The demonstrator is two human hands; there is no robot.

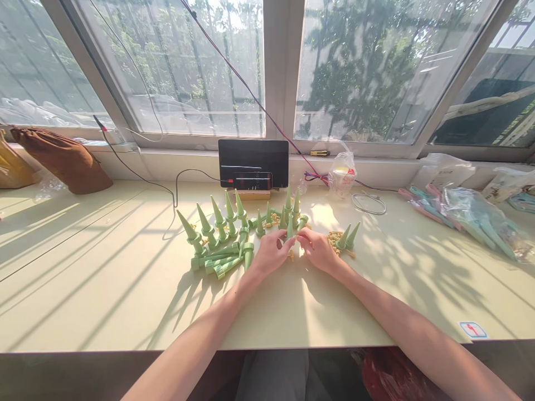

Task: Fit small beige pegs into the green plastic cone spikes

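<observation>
My left hand (271, 250) is closed around the lower part of a green plastic spike (290, 227), which points up between my hands. My right hand (318, 249) is beside it with fingers pinched together near the spike's base; whatever is in that pinch is hidden. To the left stand several upright green spikes with collars (218, 220), and more lie on their sides (221, 265) in front of them. Small yellow plastic pieces (334, 238) are heaped beyond my right hand, next to two short green cones (348, 238).
A black tablet (253, 159) with a phone (252, 181) leans on a stand against the windowsill. Cables run across the back left. A plastic bag (343, 174), a coiled wire (368, 204) and bagged pink and green parts (476, 217) are at right. A brown pouch (62, 159) is at left.
</observation>
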